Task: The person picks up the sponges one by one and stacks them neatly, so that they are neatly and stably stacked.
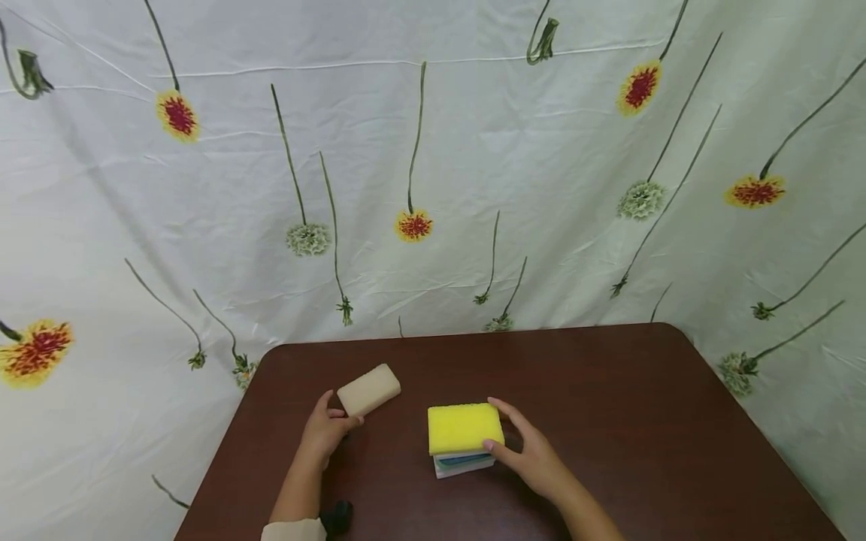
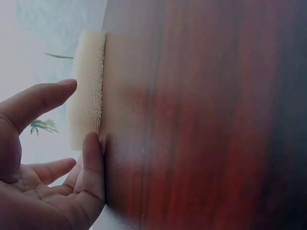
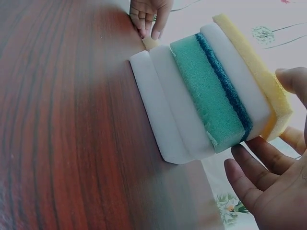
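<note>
A stack of sponges stands on the table, with a yellow sponge [image 1: 464, 428] on top. Below it the right wrist view shows a white sponge [image 3: 235, 72], a green sponge [image 3: 201, 91] with a dark blue scouring layer, and two more white layers at the bottom. My right hand [image 1: 537, 458] holds the yellow sponge at its right end, thumb at the near corner and a finger at the far one. A cream sponge [image 1: 370, 391] lies flat on the table. My left hand [image 1: 323, 432] is at its near left end, fingers spread and fingertips right at its edge.
The dark brown wooden table [image 1: 609, 406] has rounded far corners. Behind it hangs a white cloth [image 1: 473, 135] printed with flowers. A black strap piece [image 1: 337, 517] shows beside the left sleeve [image 1: 294, 530].
</note>
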A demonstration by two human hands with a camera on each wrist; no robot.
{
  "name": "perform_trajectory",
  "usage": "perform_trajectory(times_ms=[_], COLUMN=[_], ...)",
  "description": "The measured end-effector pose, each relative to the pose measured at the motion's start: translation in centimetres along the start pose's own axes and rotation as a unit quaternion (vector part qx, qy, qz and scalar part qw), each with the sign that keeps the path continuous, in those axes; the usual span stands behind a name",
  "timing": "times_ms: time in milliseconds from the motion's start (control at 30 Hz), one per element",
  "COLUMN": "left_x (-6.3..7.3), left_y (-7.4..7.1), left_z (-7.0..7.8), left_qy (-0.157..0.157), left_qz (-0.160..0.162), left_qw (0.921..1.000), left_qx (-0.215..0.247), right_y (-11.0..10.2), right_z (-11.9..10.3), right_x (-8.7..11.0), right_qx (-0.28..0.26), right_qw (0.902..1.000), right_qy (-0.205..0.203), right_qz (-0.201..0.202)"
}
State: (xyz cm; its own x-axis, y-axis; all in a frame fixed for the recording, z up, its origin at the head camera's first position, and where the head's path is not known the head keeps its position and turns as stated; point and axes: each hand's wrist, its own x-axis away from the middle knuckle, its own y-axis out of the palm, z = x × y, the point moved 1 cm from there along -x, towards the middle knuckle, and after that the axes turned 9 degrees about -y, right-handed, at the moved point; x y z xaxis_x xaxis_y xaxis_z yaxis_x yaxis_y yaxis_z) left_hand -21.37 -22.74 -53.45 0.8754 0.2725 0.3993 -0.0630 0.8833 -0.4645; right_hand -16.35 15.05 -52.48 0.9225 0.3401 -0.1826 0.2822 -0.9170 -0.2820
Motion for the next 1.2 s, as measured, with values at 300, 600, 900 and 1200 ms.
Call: perform_trajectory(times_ms=[300,600,900,1200], left_x=[-0.6,-1.1,-1.2,-0.9], left_y=[-0.1,-0.1,-0.1,-0.1], left_z=[0.4,0.3,0.2,-0.2], left_qy=[0.021,0.009,0.009,0.006], left_qz=[0.024,0.023,0.027,0.012], left_qw=[0.9982,0.9986,0.9982,0.9998], left_qx=[-0.051,-0.046,-0.053,-0.014], right_y=[0.0,0.1,0.1,0.2], right_z=[0.0,0.0,-0.1,0.0], right_x=[-0.2,-0.2,0.0,0.0], right_qx=[0.008,0.003,0.008,0.003], right_qw=[0.9999,1.0,1.0,1.0], right_qy=[-0.004,-0.002,-0.004,0.002], right_qz=[0.007,0.007,0.002,0.006])
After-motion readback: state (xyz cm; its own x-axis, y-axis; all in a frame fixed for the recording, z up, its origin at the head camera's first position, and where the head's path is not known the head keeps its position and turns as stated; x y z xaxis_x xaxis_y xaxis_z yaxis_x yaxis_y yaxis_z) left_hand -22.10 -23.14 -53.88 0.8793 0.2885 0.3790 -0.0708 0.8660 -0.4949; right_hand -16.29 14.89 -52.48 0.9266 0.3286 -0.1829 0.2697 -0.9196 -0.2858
